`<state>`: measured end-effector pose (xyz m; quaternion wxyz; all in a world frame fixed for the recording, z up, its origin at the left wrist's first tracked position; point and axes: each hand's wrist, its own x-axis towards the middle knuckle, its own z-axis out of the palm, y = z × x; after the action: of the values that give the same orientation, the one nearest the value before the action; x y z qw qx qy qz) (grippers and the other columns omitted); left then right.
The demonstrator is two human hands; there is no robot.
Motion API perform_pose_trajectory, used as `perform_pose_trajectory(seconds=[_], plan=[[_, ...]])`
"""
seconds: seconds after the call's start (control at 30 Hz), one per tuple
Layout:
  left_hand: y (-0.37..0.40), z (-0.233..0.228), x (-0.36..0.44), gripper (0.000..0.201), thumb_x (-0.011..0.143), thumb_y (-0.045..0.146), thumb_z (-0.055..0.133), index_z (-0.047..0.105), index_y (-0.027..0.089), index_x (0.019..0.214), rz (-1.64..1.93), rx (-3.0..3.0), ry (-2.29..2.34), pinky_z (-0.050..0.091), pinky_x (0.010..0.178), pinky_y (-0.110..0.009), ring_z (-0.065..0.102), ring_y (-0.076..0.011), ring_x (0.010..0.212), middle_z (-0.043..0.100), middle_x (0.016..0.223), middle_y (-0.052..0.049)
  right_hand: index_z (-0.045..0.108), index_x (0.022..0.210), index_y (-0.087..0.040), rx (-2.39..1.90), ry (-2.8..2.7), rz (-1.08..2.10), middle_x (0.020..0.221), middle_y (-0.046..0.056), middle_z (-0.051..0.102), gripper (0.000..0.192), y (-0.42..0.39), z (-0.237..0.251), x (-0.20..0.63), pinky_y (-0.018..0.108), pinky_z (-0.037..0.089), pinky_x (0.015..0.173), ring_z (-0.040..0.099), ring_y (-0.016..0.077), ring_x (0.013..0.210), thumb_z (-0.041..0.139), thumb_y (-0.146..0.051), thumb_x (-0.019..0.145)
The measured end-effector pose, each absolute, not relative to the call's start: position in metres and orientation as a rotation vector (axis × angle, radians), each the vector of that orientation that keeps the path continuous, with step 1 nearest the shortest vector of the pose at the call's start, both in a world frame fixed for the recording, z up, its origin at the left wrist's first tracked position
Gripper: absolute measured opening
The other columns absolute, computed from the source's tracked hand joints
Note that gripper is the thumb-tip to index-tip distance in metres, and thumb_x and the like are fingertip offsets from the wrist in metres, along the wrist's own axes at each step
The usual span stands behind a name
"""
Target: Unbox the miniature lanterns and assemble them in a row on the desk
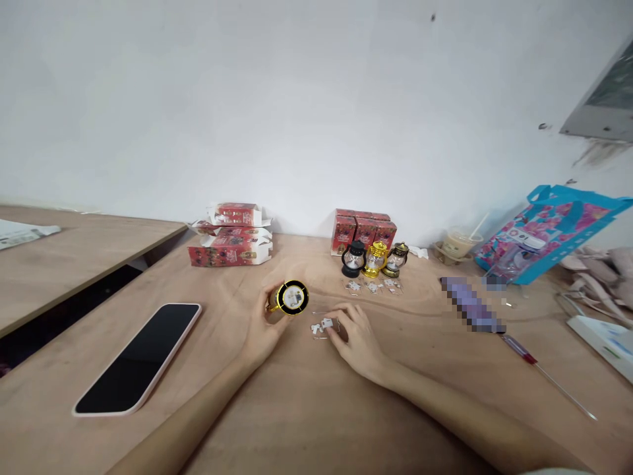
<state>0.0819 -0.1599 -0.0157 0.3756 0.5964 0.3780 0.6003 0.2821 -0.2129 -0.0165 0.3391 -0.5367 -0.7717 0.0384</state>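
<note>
My left hand (264, 328) is closed around a small gold lantern (293, 298), which is tipped so its black, gold-rimmed underside faces me. A pale round area with small parts shows in the middle of that underside. My right hand (357, 340) rests at the table with its thumb and fingertips on a small white part (327, 322). Beside it lie other small white pieces (315, 328) and thin wires. Farther back stand a black lantern (353, 260), another gold lantern (376, 259) and a bronze lantern (395, 260), with small white pieces (373, 286) laid before them.
Red boxes (363, 229) stand behind the lanterns; opened red boxes (230, 245) lie at back left. A phone (139, 359) is at left. On the right are a screwdriver (546, 376), a blurred-out purple object (472, 305), a drink cup (459, 243) and a blue floral bag (548, 231).
</note>
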Motion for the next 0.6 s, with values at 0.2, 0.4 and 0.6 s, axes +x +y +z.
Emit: perform_pose_trajectory(seconds=[0.2,0.4,0.6], plan=[[-0.163,-0.012,0.084,0.047,0.062,0.026,0.073,0.056,0.020,0.105,1.502,1.510,0.935,0.045,0.096,-0.041,0.057,-0.0263,0.110,0.063,0.114,-0.008,0.071,0.088,-0.026,-1.320,-2.220,0.040,0.109,0.007,0.061,0.014,-0.205,-0.015,0.283,0.041,0.045,0.084,0.049,0.0249,0.102,0.059,-0.020,0.084],[-0.167,-0.009,0.084,0.044,0.065,0.026,0.070,0.054,0.020,0.105,1.456,1.521,0.924,0.048,0.090,-0.039,0.058,-0.0247,0.107,0.062,0.112,-0.008,0.071,0.077,-0.022,-1.203,-2.385,-0.026,0.098,0.006,0.065,0.012,-0.191,-0.011,0.289,0.041,0.044,0.081,0.049,0.0246,0.095,0.062,-0.019,0.083],[-0.168,-0.010,0.083,0.043,0.064,0.027,0.071,0.054,0.020,0.103,1.417,1.501,0.930,0.049,0.086,-0.039,0.059,-0.0260,0.103,0.062,0.109,-0.008,0.064,0.079,-0.017,-1.129,-2.472,-0.191,0.083,0.006,0.064,0.015,-0.185,-0.017,0.288,0.035,0.043,0.074,0.052,0.0215,0.083,0.053,-0.017,0.088]])
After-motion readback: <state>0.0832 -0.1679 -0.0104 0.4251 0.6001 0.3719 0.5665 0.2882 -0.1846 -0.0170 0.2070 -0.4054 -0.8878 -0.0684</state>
